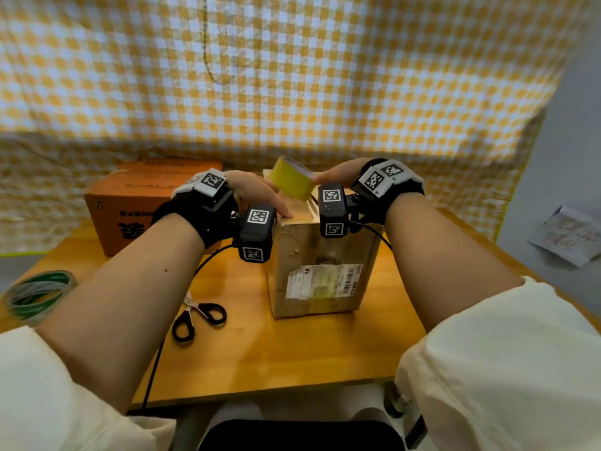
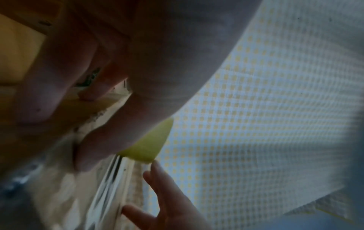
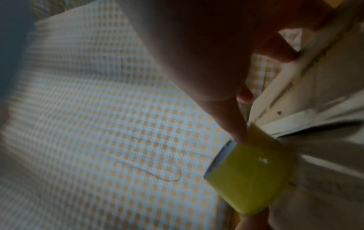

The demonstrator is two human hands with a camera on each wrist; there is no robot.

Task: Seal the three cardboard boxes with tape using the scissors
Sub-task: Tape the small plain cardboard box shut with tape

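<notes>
Both forearms are bare below pushed-up pale sleeves and reach forward side by side, each wrist strapped with a black band bearing printed markers and a small black camera block. The left hand [image 1: 257,193] lies palm down with fingers extended and fingertips [image 1: 286,213] pressing flat. The right hand [image 1: 341,175] is raised level with it, thumb and fingers curled in a pinch grip; the wrist views are dim and blurred.
</notes>
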